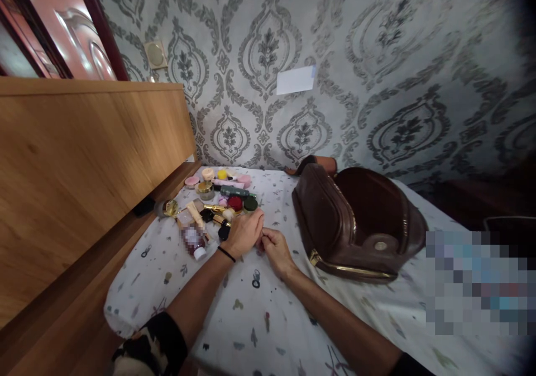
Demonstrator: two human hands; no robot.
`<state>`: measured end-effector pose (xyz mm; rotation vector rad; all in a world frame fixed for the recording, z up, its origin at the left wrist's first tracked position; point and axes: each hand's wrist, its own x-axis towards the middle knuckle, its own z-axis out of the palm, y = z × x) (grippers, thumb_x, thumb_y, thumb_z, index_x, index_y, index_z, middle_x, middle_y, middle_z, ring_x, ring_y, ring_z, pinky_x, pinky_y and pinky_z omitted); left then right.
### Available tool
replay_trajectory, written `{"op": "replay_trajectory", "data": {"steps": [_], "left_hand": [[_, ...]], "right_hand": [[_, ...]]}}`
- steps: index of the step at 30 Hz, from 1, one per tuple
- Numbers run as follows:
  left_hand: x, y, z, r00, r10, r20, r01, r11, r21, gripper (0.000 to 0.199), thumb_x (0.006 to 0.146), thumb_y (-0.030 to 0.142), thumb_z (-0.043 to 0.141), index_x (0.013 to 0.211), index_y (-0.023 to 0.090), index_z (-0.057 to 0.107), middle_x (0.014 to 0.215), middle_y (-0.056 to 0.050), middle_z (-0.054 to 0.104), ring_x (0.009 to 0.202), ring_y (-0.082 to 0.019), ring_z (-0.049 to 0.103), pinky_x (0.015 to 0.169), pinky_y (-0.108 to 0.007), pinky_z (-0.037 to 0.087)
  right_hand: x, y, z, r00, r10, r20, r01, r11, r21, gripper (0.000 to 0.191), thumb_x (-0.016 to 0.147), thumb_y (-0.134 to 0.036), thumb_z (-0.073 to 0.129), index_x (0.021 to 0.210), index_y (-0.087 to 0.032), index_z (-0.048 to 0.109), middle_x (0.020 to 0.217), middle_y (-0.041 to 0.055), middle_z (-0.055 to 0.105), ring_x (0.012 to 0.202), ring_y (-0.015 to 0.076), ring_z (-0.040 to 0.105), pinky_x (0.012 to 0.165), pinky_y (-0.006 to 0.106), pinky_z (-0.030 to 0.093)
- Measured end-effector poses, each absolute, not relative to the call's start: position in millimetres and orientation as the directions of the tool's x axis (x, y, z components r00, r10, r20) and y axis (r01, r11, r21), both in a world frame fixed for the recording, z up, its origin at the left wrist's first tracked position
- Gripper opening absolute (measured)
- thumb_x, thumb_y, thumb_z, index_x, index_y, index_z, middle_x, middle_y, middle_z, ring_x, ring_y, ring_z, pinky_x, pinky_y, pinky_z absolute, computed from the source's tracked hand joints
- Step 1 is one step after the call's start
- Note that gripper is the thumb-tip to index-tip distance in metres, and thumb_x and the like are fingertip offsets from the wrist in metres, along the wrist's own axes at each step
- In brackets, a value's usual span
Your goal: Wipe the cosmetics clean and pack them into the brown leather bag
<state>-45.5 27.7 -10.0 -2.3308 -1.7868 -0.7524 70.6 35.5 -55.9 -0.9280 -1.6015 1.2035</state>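
In the middle of the white printed sheet my left hand, with a black band at its wrist, meets my right hand. The fingers of both are closed together; whatever lies between them is hidden. Close by on the left is a spread of cosmetics: a red round jar, a dark green round container, a dark green tube, a gold tube and a glass jar with a gold lid. A bottle with a white cap lies nearest me. To the right stands a brown leather bag, unzipped.
A wooden cabinet panel borders the sheet on the left. Behind is a patterned wall. A brown strap lies behind the bag. A clear bottle rests at the left edge. A blurred-out patch covers the far right.
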Motion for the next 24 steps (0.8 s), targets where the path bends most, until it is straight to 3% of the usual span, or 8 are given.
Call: {"op": "replay_trajectory", "data": {"steps": [7,14,20,24], "left_hand": [[-49,25,11,0.124,0.869,0.479,0.945,-0.251,0.211,0.019,0.097,0.022,0.041,0.1,0.022,0.06,0.084,-0.001,0.072,0.079,-0.017,0.068,0.066,-0.025,0.043],[-116,51,55,-0.054,0.891,0.451,0.98,-0.04,0.195,0.025,0.098,0.029,0.039,0.108,0.022,0.061,0.089,-0.005,0.073,0.083,-0.02,0.068,0.073,-0.027,0.044],[-209,98,79,-0.272,0.911,0.309,0.961,0.242,0.132,0.025,0.09,0.029,0.048,0.106,0.021,0.066,0.105,-0.011,0.072,0.097,-0.027,0.067,0.076,-0.032,0.047],[-252,130,76,-0.321,0.929,0.182,0.947,0.32,0.036,0.029,0.084,0.039,0.059,0.103,0.019,0.067,0.112,-0.015,0.07,0.106,-0.031,0.064,0.081,-0.035,0.049]], "right_hand": [[71,34,-55,-0.323,0.919,0.227,0.035,0.251,-0.967,0.016,0.059,-0.019,0.038,0.051,-0.021,0.052,0.046,-0.0028,0.048,0.045,0.0125,0.045,0.049,0.023,0.036],[70,34,-56,-0.332,0.919,0.211,0.037,0.236,-0.971,0.018,0.06,-0.022,0.038,0.053,-0.02,0.054,0.048,-0.0018,0.049,0.045,0.0121,0.045,0.048,0.024,0.036],[71,33,-56,-0.337,0.92,0.198,0.045,0.226,-0.973,0.018,0.06,-0.023,0.037,0.054,-0.02,0.054,0.047,-0.0026,0.046,0.045,0.0117,0.044,0.047,0.024,0.034],[71,33,-56,-0.343,0.918,0.198,0.046,0.227,-0.973,0.018,0.06,-0.023,0.038,0.053,-0.02,0.054,0.048,-0.0023,0.047,0.045,0.0116,0.042,0.048,0.024,0.033]]}}
